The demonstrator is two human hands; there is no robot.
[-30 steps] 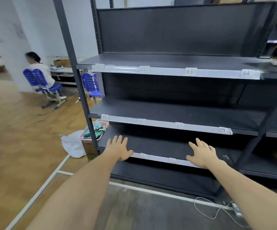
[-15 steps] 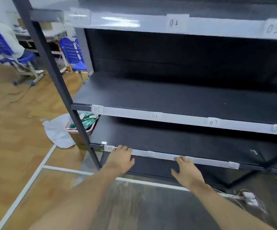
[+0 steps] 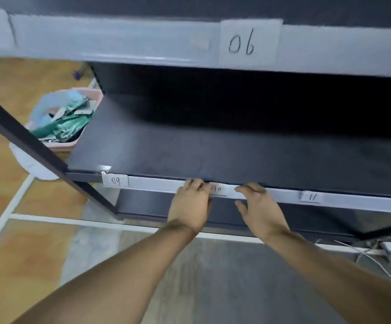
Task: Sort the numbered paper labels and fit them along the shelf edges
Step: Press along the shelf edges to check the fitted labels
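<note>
- The label marked 10 point(image 3: 218, 190) sits in the pale edge strip point(image 3: 154, 184) of the lower shelf, and both hands are at it.
- The left hand point(image 3: 189, 203) covers the left end of label 10. Its fingers bend over the top lip of the strip, but motion blur hides whether they pinch the paper or only press it.
- The right hand point(image 3: 258, 208) is just right of label 10, with its fingers resting on the strip and its thumb spread apart below, holding nothing.
- To do this step well, I would press the slip flat from its middle outward and seat its lower edge in the channel first. It should then be levelled against label 09 point(image 3: 115, 181), well to its left, and label 11 point(image 3: 311, 197), well to its right.
- The slips are thin white paper rectangles with handwritten numerals, so they likely crease or skew under a hard push.
- The strip looks smooth, slightly glossy and long, and the shelf board behind label 10 is dark and matte.
- Label 06 point(image 3: 248, 43) sits on the shelf edge above label 10.
</note>
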